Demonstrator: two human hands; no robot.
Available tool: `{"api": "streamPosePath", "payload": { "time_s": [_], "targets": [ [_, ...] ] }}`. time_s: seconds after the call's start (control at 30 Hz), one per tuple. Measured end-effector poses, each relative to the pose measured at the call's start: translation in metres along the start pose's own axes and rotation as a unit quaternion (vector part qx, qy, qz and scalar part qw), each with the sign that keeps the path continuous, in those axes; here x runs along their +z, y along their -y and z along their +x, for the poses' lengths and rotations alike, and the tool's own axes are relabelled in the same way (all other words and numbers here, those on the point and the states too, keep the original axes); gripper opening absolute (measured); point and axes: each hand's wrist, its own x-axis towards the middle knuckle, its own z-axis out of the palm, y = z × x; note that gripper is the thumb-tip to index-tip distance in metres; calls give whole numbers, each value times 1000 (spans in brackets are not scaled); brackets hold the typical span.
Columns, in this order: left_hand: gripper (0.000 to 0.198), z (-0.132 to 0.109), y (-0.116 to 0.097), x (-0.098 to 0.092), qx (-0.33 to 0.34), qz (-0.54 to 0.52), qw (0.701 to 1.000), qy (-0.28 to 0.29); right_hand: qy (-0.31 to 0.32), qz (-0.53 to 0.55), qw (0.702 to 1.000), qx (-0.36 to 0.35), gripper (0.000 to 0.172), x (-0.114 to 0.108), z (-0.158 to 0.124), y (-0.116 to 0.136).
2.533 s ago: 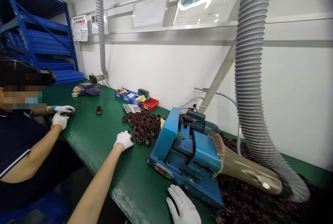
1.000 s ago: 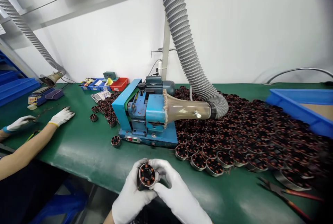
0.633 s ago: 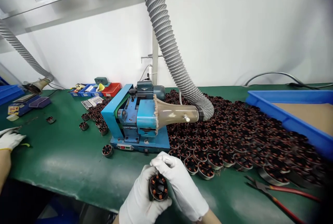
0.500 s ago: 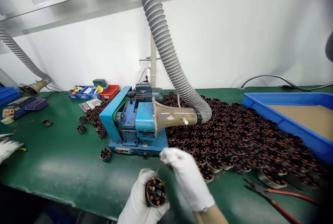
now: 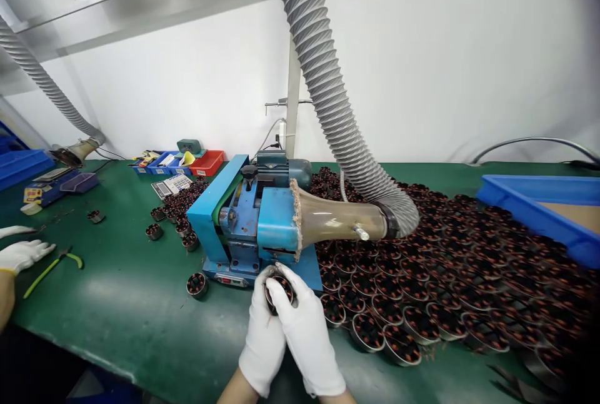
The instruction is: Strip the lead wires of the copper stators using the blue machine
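Note:
Both my hands wear white gloves and close together on one round motor stator (image 5: pixel 277 288) with copper windings. My left hand (image 5: pixel 263 336) grips it from the left. My right hand (image 5: pixel 305 335) wraps it from the right and above. They hold it just in front of the blue bench machine (image 5: pixel 248 222), near its front face. A tan funnel (image 5: pixel 335 221) on the machine's right joins a grey ribbed hose (image 5: pixel 328 85).
Many stators (image 5: pixel 445 266) lie heaped right of the machine, several more (image 5: pixel 180 213) to its left, one (image 5: pixel 197 284) by its front corner. A blue tray (image 5: pixel 539 204) stands far right. Another person's gloved hand (image 5: pixel 23 254) rests far left by green-handled pliers (image 5: pixel 51 269). Small bins (image 5: pixel 182 163) line the wall.
My view swung from the left of the bench to the machine. My hands, which held the stator low near the table's front edge, have carried it forward to the machine's front.

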Motion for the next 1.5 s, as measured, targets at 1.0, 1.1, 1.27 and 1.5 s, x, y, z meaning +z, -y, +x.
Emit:
{"api": "streamPosePath", "payload": {
  "time_s": [1.0,1.1,1.27,1.5],
  "targets": [
    [42,1,-1,-7,30,10,999,28,-37,-23,995,-85,26,0,-2,-5],
    [41,13,-3,-2,22,8,999,39,-39,-18,997,-66,27,2,10,-5],
    [40,28,-9,5,20,16,999,37,-40,-11,997,-57,27,2,26,-2],
    [40,19,-19,4,2,21,999,31,-30,8,999,-45,28,-1,17,-5]
  ]
}}
